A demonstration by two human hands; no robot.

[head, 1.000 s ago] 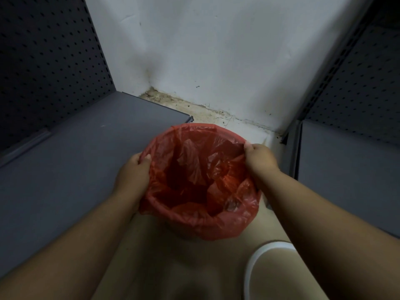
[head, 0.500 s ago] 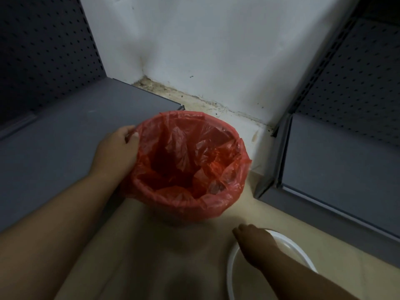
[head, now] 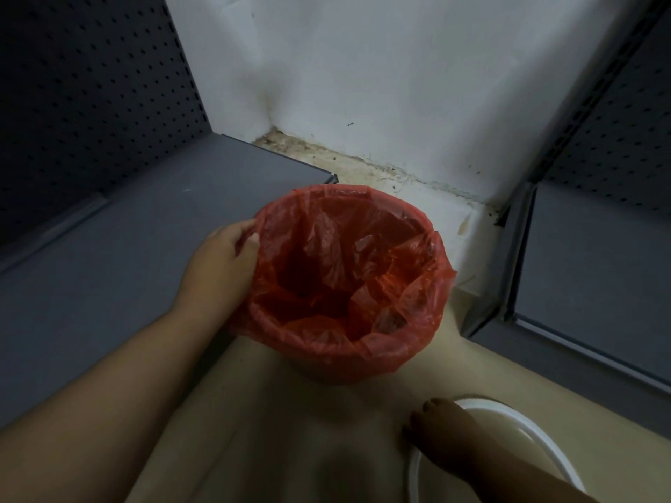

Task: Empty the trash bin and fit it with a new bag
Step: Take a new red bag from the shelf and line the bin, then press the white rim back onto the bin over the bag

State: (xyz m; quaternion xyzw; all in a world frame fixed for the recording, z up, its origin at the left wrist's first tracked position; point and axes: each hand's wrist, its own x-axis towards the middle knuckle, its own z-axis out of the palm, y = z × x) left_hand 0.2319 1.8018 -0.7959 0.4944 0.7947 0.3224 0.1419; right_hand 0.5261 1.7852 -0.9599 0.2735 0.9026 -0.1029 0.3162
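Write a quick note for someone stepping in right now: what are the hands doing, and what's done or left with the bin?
Left hand: holding the bin's left side, over the red bag.
Right hand: on the white ring lying on the floor; grip unclear.
Bin: upright on the floor in the corner between grey shelves.
Done: bag lines the bin, folded over the rim; nothing seen inside.
Left: probably fit the ring over the rim.

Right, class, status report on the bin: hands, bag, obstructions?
Left hand grips red bag at bin rim. Right hand on white ring, floor-level. Bag folded over rim, looks empty. Nothing obstructing.
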